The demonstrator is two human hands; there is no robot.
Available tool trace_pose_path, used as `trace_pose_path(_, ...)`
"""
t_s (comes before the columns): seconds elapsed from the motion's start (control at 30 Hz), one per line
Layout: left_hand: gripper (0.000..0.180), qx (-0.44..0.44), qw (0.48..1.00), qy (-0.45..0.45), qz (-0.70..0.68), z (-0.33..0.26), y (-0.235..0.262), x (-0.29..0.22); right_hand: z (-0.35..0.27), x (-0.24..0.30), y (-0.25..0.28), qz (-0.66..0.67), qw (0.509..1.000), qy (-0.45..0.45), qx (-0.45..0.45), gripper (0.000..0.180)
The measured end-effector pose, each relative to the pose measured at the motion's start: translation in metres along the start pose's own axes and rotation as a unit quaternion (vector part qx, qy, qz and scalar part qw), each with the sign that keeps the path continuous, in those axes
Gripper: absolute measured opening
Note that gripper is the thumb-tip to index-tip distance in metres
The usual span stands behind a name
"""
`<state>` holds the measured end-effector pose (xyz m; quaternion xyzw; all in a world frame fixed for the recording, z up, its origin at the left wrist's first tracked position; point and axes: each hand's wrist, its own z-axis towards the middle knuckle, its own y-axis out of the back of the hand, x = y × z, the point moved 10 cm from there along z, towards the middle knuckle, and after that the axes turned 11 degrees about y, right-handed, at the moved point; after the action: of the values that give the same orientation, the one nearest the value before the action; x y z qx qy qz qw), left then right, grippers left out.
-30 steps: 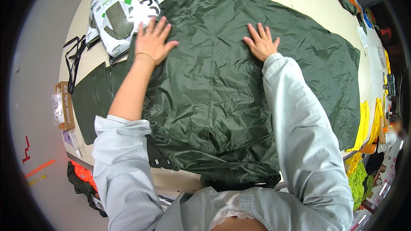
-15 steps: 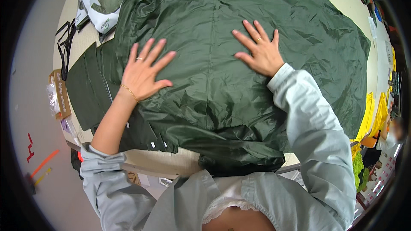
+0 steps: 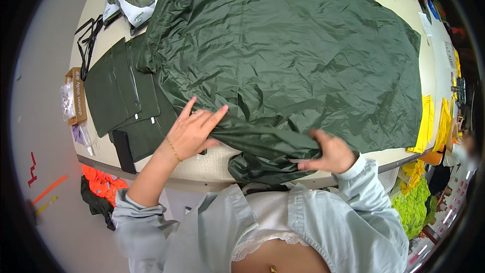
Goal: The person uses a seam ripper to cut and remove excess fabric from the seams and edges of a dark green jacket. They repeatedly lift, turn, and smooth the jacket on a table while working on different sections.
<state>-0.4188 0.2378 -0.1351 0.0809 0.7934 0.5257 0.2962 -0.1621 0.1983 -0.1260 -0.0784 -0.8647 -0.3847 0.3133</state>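
A large dark green garment of thin, shiny fabric [image 3: 303, 60] lies spread and wrinkled over the table, a seam running down its middle. Its near part is bunched into a thick fold [image 3: 268, 139] close to the table's front edge. My left hand [image 3: 192, 131] is at the left end of this fold, fingers spread apart over the cloth. At the fold's right end is my right hand [image 3: 333, 154], thumb and fingers apart on either side of the cloth, not closed on it. A stack of flat dark green pieces [image 3: 108, 88] with small white tags lies left of the garment.
A black phone [image 3: 124, 151] lies at the front left edge of the table [image 3: 214, 169]. Farther left are a small cardboard box [image 3: 77, 96], black straps [image 3: 90, 45] and plastic packages [image 3: 139, 0]. Yellow cloth [image 3: 424, 126] hangs at the right; orange cloth [image 3: 103, 182] lies below left.
Both hands have come from flat on the middle of the garment back toward the near edge. The garment's near part is now gathered differently, and the phone has come into sight.
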Motion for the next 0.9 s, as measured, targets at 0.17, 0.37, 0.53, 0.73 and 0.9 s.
trace_pose_path(0.17, 0.066, -0.034, 0.997, -0.056, 0.041, -0.030, -0.013, -0.015, -0.050, 0.083, -0.036, 0.184, 0.959, 0.218, 0.000, 0.049)
trace_pose_path(0.37, 0.048, -0.047, 0.983, -0.160, -0.076, -0.081, 0.016, -0.106, -0.061, 0.182, -0.079, 0.260, 0.887, 0.358, 0.129, 0.067)
trace_pose_path(0.53, 0.048, 0.064, 0.985, -0.125, -0.102, -0.107, -0.029, -0.095, -0.058, 0.151, -0.074, 0.274, 0.869, 0.410, -0.041, 0.043)
trace_pose_path(0.73, 0.046, 0.015, 0.977, -0.119, -0.174, -0.129, -0.024, -0.083, -0.014, -0.012, -0.109, -0.258, 0.944, 0.177, -0.107, 0.054)
trace_pose_path(0.9, 0.031, -0.153, 0.921, -0.072, -0.351, -0.143, 0.025, -0.056, -0.019, -0.023, -0.115, -0.238, 0.954, 0.168, -0.065, 0.066)
